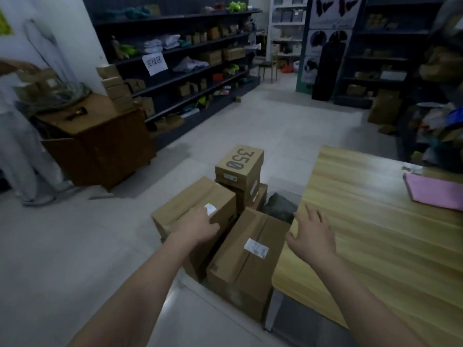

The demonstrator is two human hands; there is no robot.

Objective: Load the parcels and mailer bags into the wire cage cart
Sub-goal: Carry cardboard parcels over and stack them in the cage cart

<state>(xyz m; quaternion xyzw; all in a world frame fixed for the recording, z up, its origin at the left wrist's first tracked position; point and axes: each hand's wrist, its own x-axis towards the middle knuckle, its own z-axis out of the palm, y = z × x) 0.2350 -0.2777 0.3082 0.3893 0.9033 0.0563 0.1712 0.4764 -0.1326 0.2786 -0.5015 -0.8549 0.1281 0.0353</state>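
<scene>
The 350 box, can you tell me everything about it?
The 350 box is a closed brown cardboard shoebox with big dark numbers on its lid and a white label on its near end. It lies flat atop another box at the pile's far end. No hand touches it; the left hand grips a nearer parcel.

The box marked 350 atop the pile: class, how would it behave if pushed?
The box marked 350 looks like rigid cardboard, so probably stiff. Perched highest on other boxes, it may slide or topple. Shoebox-shaped, likely light.
</scene>
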